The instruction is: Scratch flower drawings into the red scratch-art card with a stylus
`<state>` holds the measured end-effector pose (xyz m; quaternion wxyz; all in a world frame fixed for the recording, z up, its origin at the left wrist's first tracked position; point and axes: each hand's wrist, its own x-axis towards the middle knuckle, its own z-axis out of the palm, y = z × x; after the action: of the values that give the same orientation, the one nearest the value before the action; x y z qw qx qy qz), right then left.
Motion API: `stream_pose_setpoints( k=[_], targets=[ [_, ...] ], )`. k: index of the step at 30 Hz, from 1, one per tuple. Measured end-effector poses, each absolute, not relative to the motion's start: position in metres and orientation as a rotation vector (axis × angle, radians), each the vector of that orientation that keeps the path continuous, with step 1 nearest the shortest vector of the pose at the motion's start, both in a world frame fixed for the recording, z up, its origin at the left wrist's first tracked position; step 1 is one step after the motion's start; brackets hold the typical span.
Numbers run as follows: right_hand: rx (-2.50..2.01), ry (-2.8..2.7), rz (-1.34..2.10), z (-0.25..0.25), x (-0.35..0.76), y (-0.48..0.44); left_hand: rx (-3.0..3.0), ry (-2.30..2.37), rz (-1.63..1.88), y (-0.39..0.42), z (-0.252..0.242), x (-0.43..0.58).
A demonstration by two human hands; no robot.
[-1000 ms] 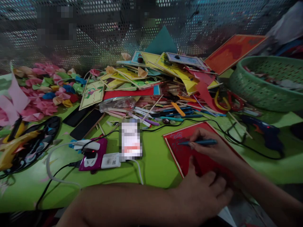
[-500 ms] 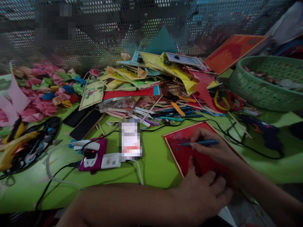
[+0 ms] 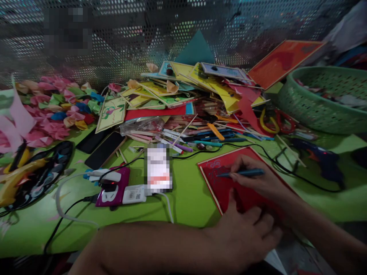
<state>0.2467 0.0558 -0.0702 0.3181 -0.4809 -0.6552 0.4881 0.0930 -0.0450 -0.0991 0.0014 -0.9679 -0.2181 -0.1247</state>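
A red card (image 3: 219, 191) with light wooden strips along its edges lies at an angle on the green table. In my right hand (image 3: 258, 177) is a blue pen (image 3: 252, 172), its tip touching the card near the upper left. A thin, light line drawing (image 3: 214, 168) shows beside the tip; its subject is hard to make out. My left hand (image 3: 249, 233) rests on the card's lower part, thumb stretched out and fingers apart and slightly bent. Part of the card is hidden under both hands.
Behind the card lie loose pens (image 3: 212, 137), sticks and a heap of framed cards (image 3: 177, 88). A glue gun (image 3: 322, 160) with its cable and a green basket (image 3: 321, 110) are at right. A power strip (image 3: 126, 175), a phone (image 3: 158, 168) and paper flowers (image 3: 51, 103) are left.
The pen tip has shifted very slightly on the card beside the drawing. Both hands and the card stay almost where they were.
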Motion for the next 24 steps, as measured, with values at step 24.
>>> stream_pose_setpoints(
  k=[24],
  targets=[
    [-1.263, -1.734, 1.283, -0.0631, 0.246, 0.0538, -3.036, -0.685, -0.416, -0.045, -0.0985, 0.0926]
  ],
)
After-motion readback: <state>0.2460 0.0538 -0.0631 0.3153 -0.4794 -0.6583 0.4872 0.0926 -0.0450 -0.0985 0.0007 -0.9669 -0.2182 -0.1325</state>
